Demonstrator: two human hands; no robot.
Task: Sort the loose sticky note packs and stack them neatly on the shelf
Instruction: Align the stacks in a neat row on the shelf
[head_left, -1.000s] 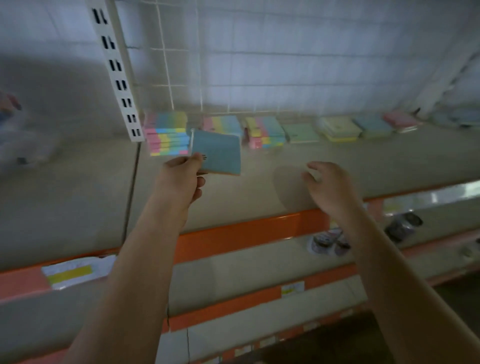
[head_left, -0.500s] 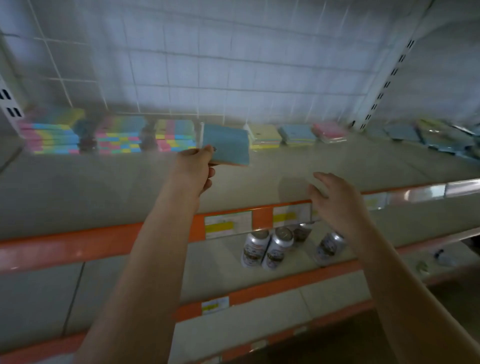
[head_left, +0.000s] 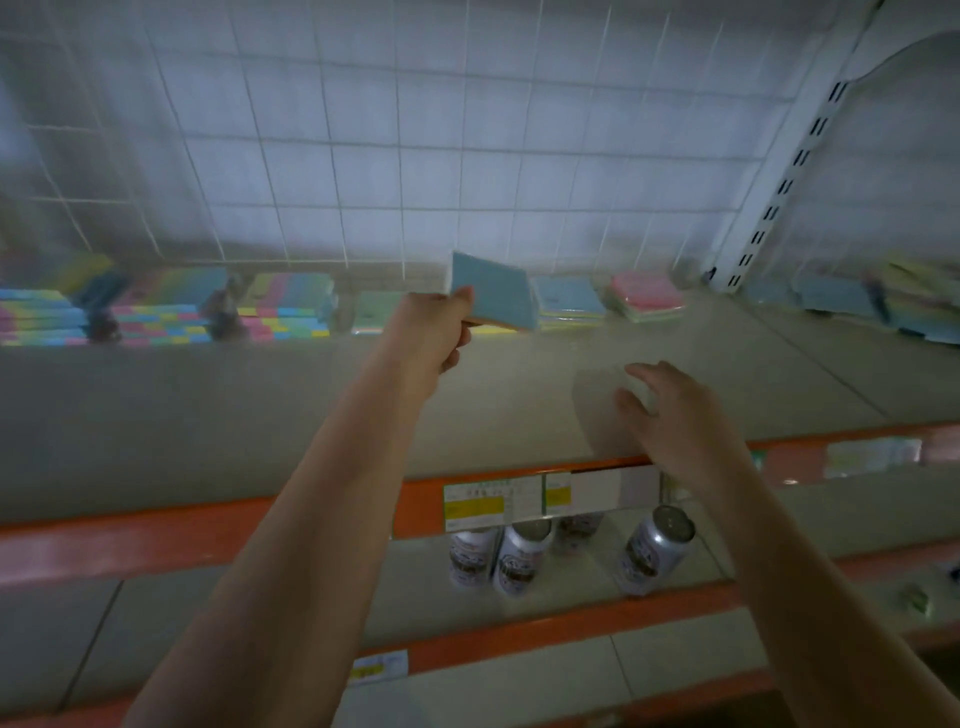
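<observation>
Since the earlier frame, left hand (head_left: 434, 325) has carried the blue sticky note pack (head_left: 493, 296) rightward, pinched at its lower corner, tilted above the shelf (head_left: 260, 405) before the back-row blue stack (head_left: 569, 304). Right hand (head_left: 675, 415) hovers, fingers spread, holding nothing. Multicoloured stacks (head_left: 166, 317) line the left; cans (head_left: 519, 558) stand below.

A grey shelf (head_left: 208, 415) with an orange front edge is carrying sticky note packs along its back: striped multicolour stacks (head_left: 161, 317) are sitting at the left, blue packs (head_left: 569, 293) and a pink pack (head_left: 647, 293) are lying further right. Cans (head_left: 519, 558) are standing on the lower shelf (head_left: 260, 608).
</observation>
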